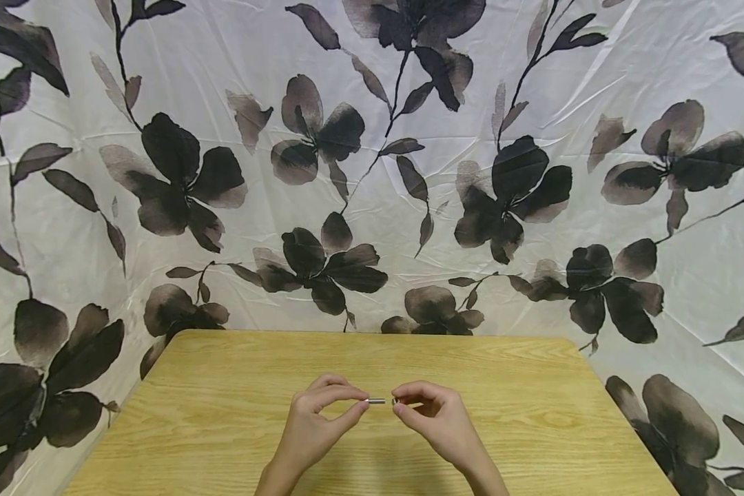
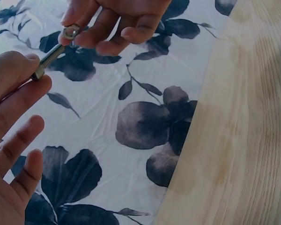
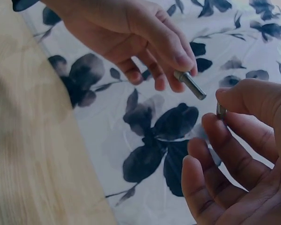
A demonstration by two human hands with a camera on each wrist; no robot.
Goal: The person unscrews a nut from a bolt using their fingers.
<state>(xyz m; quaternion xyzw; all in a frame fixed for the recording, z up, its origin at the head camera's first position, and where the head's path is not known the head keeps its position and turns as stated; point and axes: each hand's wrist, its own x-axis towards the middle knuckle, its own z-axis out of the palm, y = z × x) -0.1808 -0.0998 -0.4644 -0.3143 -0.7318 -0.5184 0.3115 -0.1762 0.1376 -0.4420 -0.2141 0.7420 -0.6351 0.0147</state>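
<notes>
A silver bolt (image 1: pixel 377 401) is pinched at its head between the thumb and fingers of my left hand (image 1: pixel 319 417), its threaded shank pointing right. Facing it, my right hand (image 1: pixel 435 421) pinches a small metal nut (image 1: pixel 394 401) between thumb and fingertips. A narrow gap separates the bolt's end from the nut in the head view. In the left wrist view the thread of the bolt (image 2: pixel 51 57) shows clearly, and the hole of the nut (image 2: pixel 71 32) is visible. From the right wrist, the nut (image 3: pixel 221 110) appears edge-on, partly covered by the fingers.
Both hands are above a light wood-grain table (image 1: pixel 235 372) with rounded far corners. Behind and beside it hangs a white cloth (image 1: pixel 409 227) printed with dark flowers and leaves.
</notes>
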